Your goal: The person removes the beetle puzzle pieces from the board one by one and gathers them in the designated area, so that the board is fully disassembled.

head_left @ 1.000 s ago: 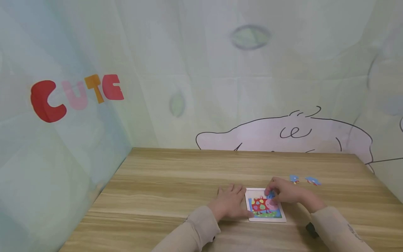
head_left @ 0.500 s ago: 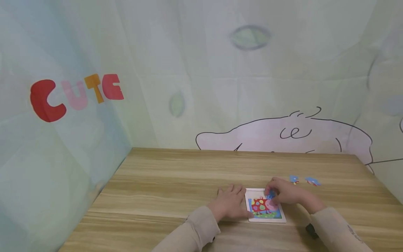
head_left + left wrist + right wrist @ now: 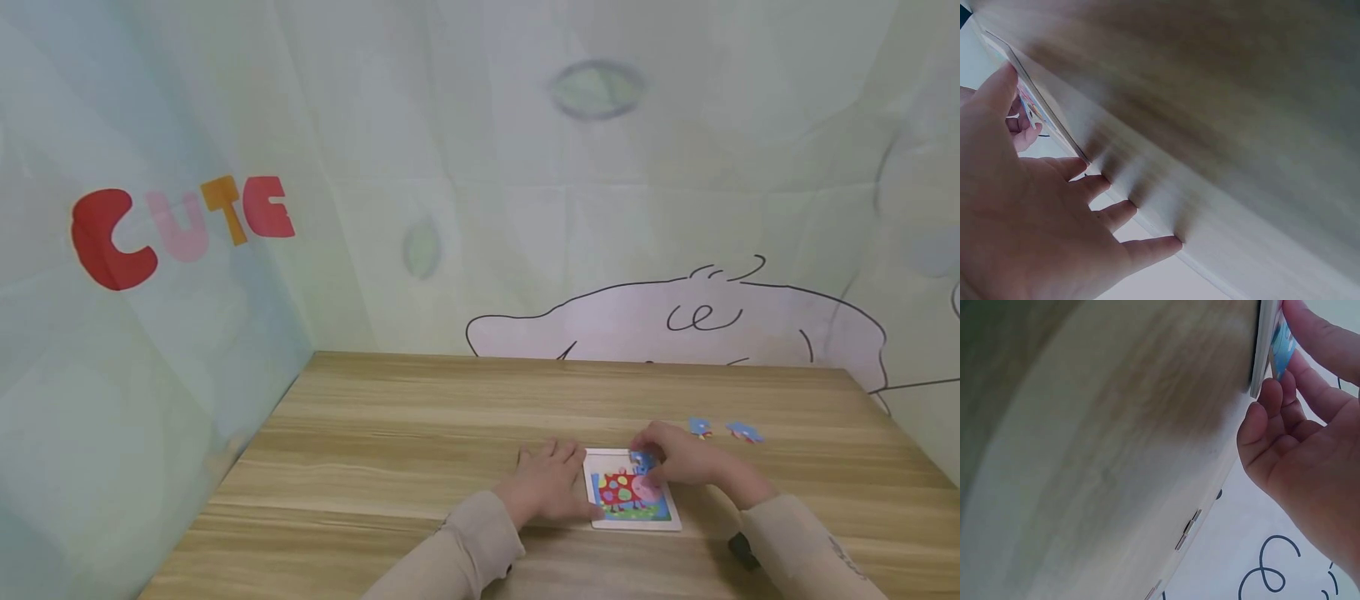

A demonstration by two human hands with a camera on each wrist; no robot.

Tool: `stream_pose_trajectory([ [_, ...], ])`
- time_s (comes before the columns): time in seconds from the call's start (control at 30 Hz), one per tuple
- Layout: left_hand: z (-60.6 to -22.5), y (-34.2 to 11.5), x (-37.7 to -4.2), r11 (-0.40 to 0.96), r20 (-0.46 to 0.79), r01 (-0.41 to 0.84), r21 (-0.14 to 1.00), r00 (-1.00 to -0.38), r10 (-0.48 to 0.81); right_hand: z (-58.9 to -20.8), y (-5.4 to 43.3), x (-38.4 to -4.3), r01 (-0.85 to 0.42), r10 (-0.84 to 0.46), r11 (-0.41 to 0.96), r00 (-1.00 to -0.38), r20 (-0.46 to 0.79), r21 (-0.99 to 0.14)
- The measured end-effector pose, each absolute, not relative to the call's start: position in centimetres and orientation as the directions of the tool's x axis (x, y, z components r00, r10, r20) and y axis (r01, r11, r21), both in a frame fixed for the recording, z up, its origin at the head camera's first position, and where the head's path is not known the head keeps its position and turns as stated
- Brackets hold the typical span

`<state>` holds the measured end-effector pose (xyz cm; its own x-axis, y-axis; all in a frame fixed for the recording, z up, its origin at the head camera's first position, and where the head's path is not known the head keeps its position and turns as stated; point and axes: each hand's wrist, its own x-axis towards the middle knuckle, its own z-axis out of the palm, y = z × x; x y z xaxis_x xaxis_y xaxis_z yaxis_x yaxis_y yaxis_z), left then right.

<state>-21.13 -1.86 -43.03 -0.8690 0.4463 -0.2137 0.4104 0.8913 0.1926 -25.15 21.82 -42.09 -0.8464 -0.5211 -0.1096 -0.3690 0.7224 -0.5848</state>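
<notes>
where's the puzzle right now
In the head view, the puzzle lies on the table right of centre, the left hand at its left edge, the right hand over its far right corner.

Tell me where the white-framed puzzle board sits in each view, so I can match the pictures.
Head: the puzzle board lies low, right of center, between the left hand and right hand.
Left wrist: upper left, nearly edge-on, partly hidden by the left thumb.
Right wrist: top, right of center, nearly edge-on.
Shared landmark: the right hand, only partly visible in the left wrist view.
</notes>
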Motion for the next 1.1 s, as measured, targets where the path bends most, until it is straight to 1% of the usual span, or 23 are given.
stream_pose_trajectory([
  [0.23,-43.1,-1.9,-21.1,0.891,-0.206,0.413,0.189,-0.87,0.447,-42.3,22.1,-25.3,-0.402,-0.556,0.692,-0.826,-0.087,-0.6],
  [0.57,-43.0,-1.9,-21.0,0.892,-0.205,0.418,0.172,-0.871,0.447,-42.6,22.9,-25.6,-0.396,-0.585,0.651,-0.806,-0.094,-0.647],
  [0.9,-43.0,-1.9,-21.0,0.892,-0.207,0.417,0.174,-0.87,0.447,-42.6,23.5,-25.7,-0.325,-0.528,0.672,-0.84,-0.122,-0.666],
  [1.1,-43.0,-1.9,-20.9,0.892,-0.208,0.416,0.178,-0.87,0.447,-42.6,23.4,-25.7,-0.3,-0.521,0.678,-0.84,-0.15,-0.672],
])
